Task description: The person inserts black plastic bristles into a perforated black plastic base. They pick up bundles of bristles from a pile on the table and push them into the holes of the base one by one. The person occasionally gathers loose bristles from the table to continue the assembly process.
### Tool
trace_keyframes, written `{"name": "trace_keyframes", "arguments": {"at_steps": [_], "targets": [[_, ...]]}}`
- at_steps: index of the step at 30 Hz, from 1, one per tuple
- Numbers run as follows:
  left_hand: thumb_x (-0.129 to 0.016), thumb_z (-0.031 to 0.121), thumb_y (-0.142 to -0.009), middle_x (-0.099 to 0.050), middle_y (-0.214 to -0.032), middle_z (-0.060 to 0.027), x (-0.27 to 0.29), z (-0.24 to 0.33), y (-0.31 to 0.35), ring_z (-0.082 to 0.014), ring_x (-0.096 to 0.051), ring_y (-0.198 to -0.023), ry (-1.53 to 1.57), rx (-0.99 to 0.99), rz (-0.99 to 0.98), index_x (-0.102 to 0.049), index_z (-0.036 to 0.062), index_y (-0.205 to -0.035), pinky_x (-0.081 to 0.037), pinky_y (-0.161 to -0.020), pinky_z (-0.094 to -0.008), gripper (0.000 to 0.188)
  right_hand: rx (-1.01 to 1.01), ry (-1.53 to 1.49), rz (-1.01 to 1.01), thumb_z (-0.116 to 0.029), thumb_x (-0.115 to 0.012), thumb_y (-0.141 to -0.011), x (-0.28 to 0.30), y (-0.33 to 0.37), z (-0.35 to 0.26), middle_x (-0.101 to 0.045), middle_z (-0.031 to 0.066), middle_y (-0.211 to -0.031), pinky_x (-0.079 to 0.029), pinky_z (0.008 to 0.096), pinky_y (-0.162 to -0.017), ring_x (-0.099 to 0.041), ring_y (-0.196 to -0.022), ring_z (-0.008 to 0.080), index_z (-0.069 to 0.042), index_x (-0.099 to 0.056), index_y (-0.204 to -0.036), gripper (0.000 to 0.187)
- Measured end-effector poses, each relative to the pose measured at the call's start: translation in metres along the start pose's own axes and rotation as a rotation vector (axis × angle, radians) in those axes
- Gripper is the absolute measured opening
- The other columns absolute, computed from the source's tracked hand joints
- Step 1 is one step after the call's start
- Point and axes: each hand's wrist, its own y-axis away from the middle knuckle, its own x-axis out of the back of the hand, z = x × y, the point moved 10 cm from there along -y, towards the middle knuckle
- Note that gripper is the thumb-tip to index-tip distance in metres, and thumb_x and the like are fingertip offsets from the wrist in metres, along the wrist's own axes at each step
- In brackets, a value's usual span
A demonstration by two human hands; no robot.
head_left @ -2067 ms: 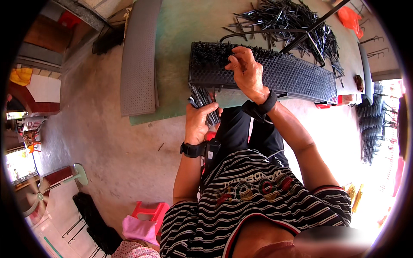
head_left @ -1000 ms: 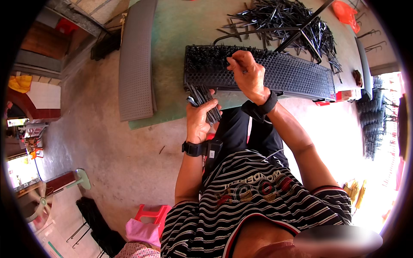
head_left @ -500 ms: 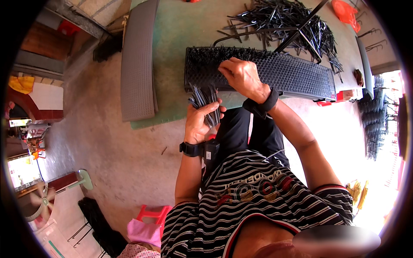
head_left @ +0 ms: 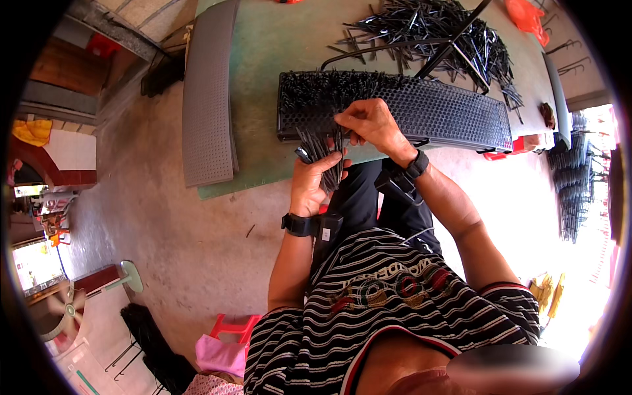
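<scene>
My left hand (head_left: 315, 181) is closed round a bundle of thin black strips (head_left: 315, 146), which stick up past the thumb. Just above and to the right of the bundle is my right hand (head_left: 372, 127), its thumb and forefinger pinched together; what they hold, if anything, is too small to make out. Beyond both hands a long black perforated panel (head_left: 454, 112) lies across the near side of the table. Black tufts of strips (head_left: 316, 92) stand thickly in its left part and along its far edge, while rows of holes show on the right.
A green table (head_left: 263, 59) carries a heap of loose black strips (head_left: 434, 33) beyond the panel. A black metal frame (head_left: 453, 43) rises there. Grey perforated sheets (head_left: 209, 99) lie along the table's left edge. A pink-red stool (head_left: 234, 327) stands at lower left.
My right hand has come back from above the panel, down to the top of the strip bundle. My left hand has shifted slightly right with the bundle.
</scene>
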Motion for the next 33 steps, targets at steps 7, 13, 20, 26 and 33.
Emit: {"name": "trace_keyframes", "arguments": {"at_steps": [7,13,20,26,33], "targets": [[-0.066,-0.001,-0.077,-0.066,-0.088,-0.0155,0.008,-0.001,0.003,-0.0283,-0.067,-0.068,0.047,0.019,0.062,-0.057,-0.0007,-0.1,-0.056,-0.053,-0.035,0.024,0.219,-0.135,0.347,-0.013,-0.062,-0.086,0.037,0.003,-0.027,-0.065,0.0079,-0.069,-0.045,0.0229,-0.043,-0.062,-0.052,0.0114,0.003,-0.056,-0.092,0.018],[-0.066,-0.002,-0.078,-0.066,-0.086,-0.0155,0.014,0.002,0.004,-0.0264,-0.066,-0.065,0.016,-0.002,0.128,-0.06,-0.0056,-0.094,-0.056,-0.054,-0.034,0.018,0.49,0.061,0.521,-0.007,-0.061,-0.086,0.038,0.017,-0.047,-0.064,0.0081,-0.07,-0.049,0.0229,-0.051,-0.066,-0.062,0.0119,-0.001,-0.051,-0.099,0.018],[-0.066,-0.003,-0.077,-0.066,-0.086,-0.0157,0.012,0.008,0.006,-0.0262,-0.066,-0.065,0.032,-0.028,0.137,-0.06,-0.0064,-0.095,-0.056,-0.054,-0.0334,0.02,0.614,0.354,0.466,-0.003,-0.061,-0.085,0.022,0.011,-0.05,-0.064,0.0094,-0.075,-0.05,0.0234,-0.053,-0.066,-0.066,0.0128,-0.002,-0.054,-0.097,0.013],[-0.067,-0.004,-0.074,-0.066,-0.084,-0.0155,0.015,0.01,0.008,-0.0247,-0.066,-0.064,-0.011,-0.068,0.159,-0.061,-0.0064,-0.093,-0.055,-0.053,-0.032,0.02,0.802,0.91,0.273,-0.009,-0.061,-0.081,-0.012,0.015,-0.071,-0.057,0.0096,-0.077,-0.047,0.0373,-0.053,-0.059,-0.064,0.0296,-0.005,-0.061,-0.085,0.006],[-0.069,-0.008,-0.072,-0.066,-0.081,-0.0146,-0.004,0.012,0.007,-0.0228,-0.065,-0.059,0.006,-0.099,0.126,-0.063,-0.0061,-0.091,-0.054,-0.051,-0.0297,0.02,0.463,0.541,0.151,-0.019,-0.067,-0.08,-0.001,0.013,-0.033,-0.062,0.0133,-0.06,-0.046,0.0291,-0.048,-0.063,-0.054,0.0216,0.001,-0.065,-0.078,0.021]]}}
